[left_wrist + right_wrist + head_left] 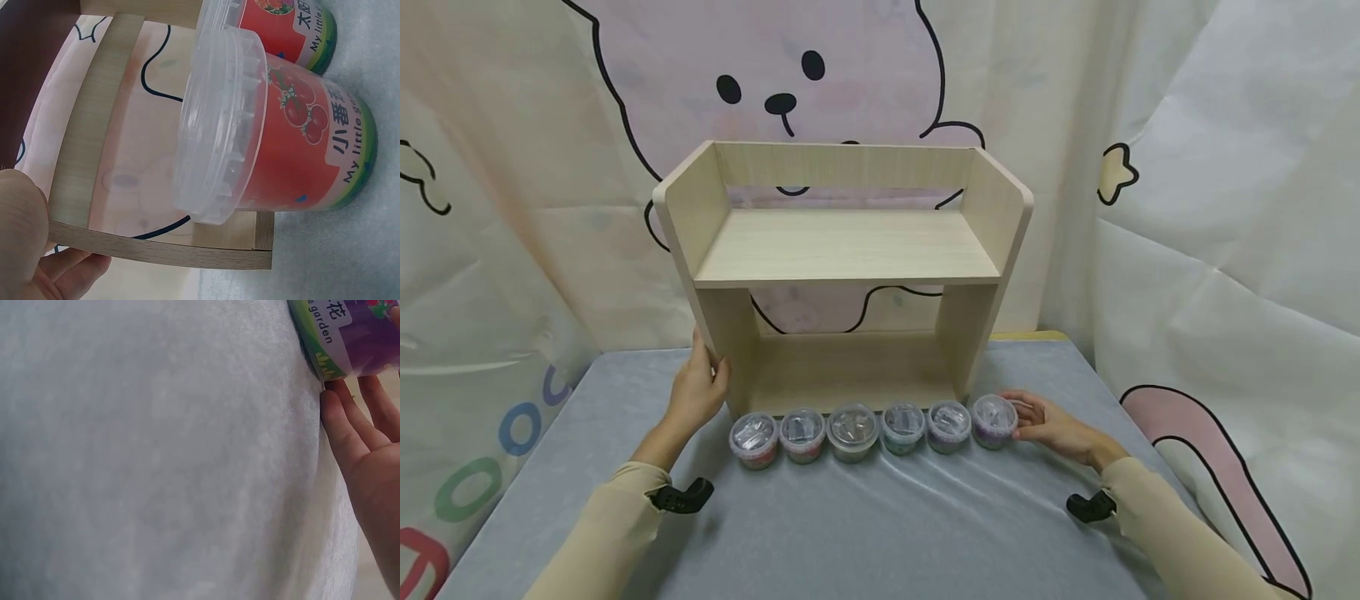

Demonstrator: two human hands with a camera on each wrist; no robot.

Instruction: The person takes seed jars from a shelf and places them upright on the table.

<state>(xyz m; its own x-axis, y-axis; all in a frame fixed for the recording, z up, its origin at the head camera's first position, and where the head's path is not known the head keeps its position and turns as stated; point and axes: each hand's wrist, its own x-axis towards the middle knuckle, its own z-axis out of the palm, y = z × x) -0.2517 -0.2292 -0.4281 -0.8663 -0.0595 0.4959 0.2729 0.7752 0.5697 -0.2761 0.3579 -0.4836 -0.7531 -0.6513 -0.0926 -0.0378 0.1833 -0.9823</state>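
A pale wooden two-tier shelf [850, 242] stands on the cloth-covered table. My left hand [698, 387] grips its left side panel; in the left wrist view, the thumb [22, 219] is on one side of the panel's edge and fingertips show on the other. Several lidded clear tubs line up before the shelf, including a red-labelled tub [294, 131] at the left end and a clear-lidded one [852, 429] mid-row. At the right end, my right hand [1056, 427] holds a purple-labelled tub [994, 419] by its side, partly cut off in the right wrist view.
A grey-blue cloth [865, 533] covers the table. Behind hangs a pale curtain [1037, 83] with a cartoon animal, and more printed fabric [1225, 275] flanks the right side. Dark wrist devices [681, 497] sit on both sleeves.
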